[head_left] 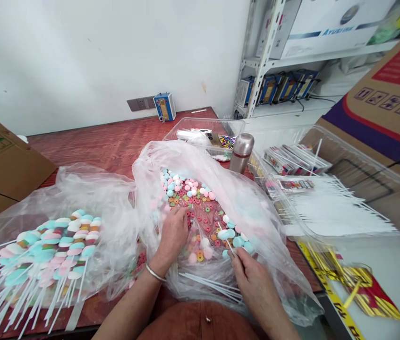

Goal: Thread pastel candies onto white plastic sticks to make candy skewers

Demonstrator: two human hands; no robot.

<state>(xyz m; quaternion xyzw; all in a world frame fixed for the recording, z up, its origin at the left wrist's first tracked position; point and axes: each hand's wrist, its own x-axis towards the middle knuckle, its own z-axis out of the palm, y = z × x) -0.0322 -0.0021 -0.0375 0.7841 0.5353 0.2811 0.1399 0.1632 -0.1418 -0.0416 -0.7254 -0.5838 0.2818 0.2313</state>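
My right hand (252,276) is closed around a white stick (229,244), held at a slant over the open plastic bag (221,182). A pale blue and white marshmallow (226,233) sits near the stick's upper end. At the heap in the bag, my left hand (174,230) has its fingers drawn together and pointing down among ring candies (200,215); whatever is between the fingertips is hidden. Pink, blue and white marshmallows (189,186) lie behind the rings. Several loose white sticks (212,285) rest on the near side of the bag.
Finished-looking marshmallow skewers (58,245) are piled on plastic at left. A steel flask (241,153) stands behind the bag beside a clear tray (203,125). At right, a clear bin (327,226) holds many white sticks. Cardboard boxes (4,174) flank the red-brown table (107,146).
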